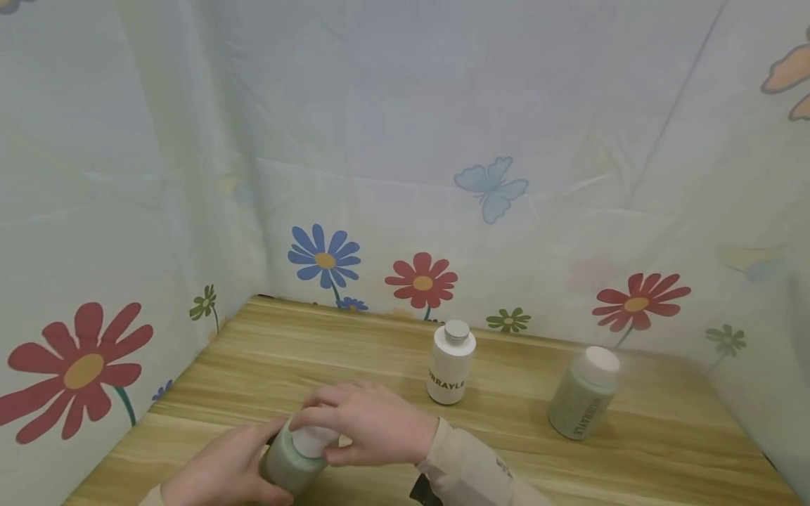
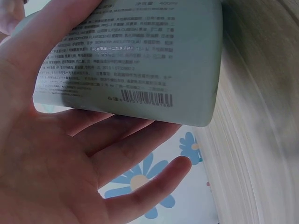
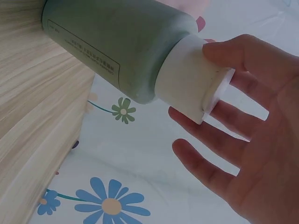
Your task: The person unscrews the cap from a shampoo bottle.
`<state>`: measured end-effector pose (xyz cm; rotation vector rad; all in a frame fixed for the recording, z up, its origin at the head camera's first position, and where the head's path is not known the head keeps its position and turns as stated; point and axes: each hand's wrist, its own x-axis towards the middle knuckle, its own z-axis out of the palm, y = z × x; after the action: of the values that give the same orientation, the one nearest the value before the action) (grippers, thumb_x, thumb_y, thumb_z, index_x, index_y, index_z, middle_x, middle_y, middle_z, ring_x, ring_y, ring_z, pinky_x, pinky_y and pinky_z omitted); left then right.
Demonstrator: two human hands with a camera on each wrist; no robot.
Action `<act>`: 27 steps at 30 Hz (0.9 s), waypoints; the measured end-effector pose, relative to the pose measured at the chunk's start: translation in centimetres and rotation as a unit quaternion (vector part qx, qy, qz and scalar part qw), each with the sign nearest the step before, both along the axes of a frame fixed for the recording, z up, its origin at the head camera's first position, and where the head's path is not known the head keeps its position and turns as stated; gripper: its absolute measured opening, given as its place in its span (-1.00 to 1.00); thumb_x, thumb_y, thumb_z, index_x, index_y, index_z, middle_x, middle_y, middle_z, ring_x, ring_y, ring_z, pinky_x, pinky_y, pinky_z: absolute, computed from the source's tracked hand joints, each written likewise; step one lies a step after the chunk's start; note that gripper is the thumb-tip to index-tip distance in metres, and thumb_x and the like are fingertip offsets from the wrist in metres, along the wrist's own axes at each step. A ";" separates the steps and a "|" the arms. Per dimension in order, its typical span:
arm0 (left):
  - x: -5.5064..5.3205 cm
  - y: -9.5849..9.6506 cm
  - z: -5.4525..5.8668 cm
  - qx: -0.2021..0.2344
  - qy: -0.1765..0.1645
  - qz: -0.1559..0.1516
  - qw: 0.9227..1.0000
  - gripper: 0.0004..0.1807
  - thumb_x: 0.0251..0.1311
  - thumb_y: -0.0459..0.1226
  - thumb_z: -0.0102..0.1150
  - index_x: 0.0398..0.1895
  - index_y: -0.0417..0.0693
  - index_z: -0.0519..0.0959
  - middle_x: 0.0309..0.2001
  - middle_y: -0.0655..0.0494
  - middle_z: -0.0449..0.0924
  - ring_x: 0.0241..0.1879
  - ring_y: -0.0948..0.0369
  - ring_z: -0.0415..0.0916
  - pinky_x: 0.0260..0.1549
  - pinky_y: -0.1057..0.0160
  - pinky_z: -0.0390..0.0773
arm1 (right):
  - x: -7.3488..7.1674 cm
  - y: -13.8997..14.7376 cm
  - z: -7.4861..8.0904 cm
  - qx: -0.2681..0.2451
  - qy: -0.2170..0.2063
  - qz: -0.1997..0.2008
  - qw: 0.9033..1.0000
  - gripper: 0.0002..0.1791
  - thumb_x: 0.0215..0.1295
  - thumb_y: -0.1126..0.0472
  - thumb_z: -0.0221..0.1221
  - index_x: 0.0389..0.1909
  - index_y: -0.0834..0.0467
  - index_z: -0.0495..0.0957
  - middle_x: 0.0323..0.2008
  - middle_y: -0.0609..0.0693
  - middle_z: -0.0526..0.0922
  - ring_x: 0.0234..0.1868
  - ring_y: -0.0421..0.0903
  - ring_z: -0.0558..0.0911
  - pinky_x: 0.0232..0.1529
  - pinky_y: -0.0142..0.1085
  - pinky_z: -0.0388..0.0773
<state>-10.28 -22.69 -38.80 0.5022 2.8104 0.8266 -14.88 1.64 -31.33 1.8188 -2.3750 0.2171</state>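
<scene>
A pale green bottle point(image 1: 290, 465) with a white cap point(image 1: 311, 441) stands at the near edge of the head view, between both hands. My left hand point(image 1: 221, 464) grips its body, thumb on one side and fingers round the other; the left wrist view shows the printed back label point(image 2: 140, 60) and barcode. From the right, my right hand point(image 1: 380, 425) pinches the cap between thumb and fingers. In the right wrist view the cap point(image 3: 187, 77) sits on the bottle's neck end, with the thumb on its upper side and two fingertips free of it.
A white bottle point(image 1: 449, 372) with a grey-white cap stands behind the right hand. Farther right is a second green bottle point(image 1: 579, 404), upright with a white cap. The wooden tabletop point(image 1: 304, 344) is bordered by a flower-printed curtain point(image 1: 380, 204) at the back and sides.
</scene>
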 end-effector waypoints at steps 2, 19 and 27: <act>0.0 0.0 0.0 0.000 0.000 -0.001 1.000 -0.13 -0.32 0.15 0.52 0.16 0.08 0.46 -0.09 0.26 0.62 -0.26 0.48 0.47 -0.35 0.39 0.48 | 0.1 0.0 0.0 -0.002 -0.012 -0.005 1.000 -0.51 0.29 -0.06 0.21 0.23 -0.13 0.43 0.14 -0.20 0.54 0.15 -0.30 0.51 0.13 -0.38 0.47; -0.2 0.1 0.0 0.005 -0.006 -0.005 1.000 -0.19 -0.32 0.12 0.53 0.10 0.14 0.48 -0.09 0.29 0.63 -0.23 0.43 0.50 -0.32 0.36 0.51 | 0.1 -0.2 -0.4 -0.043 -0.064 -0.114 0.991 -0.62 0.25 -0.24 0.15 -0.05 -0.10 0.54 -0.35 -0.28 0.64 -0.49 -0.48 0.41 -0.46 -0.65 0.22; -0.3 0.1 0.0 0.009 -0.008 -0.003 1.000 -0.20 -0.31 0.15 0.52 0.10 0.14 0.48 -0.11 0.30 0.63 -0.26 0.46 0.49 -0.34 0.38 0.49 | -0.1 0.0 -0.2 -0.019 -0.046 -0.061 0.997 -0.57 0.19 -0.02 0.22 0.10 -0.12 0.50 -0.12 -0.23 0.61 -0.27 -0.42 0.52 -0.24 -0.60 0.37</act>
<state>-10.59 -22.61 -38.81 0.5038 2.7886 0.8528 -14.97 1.62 -31.54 1.6750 -2.5160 0.3370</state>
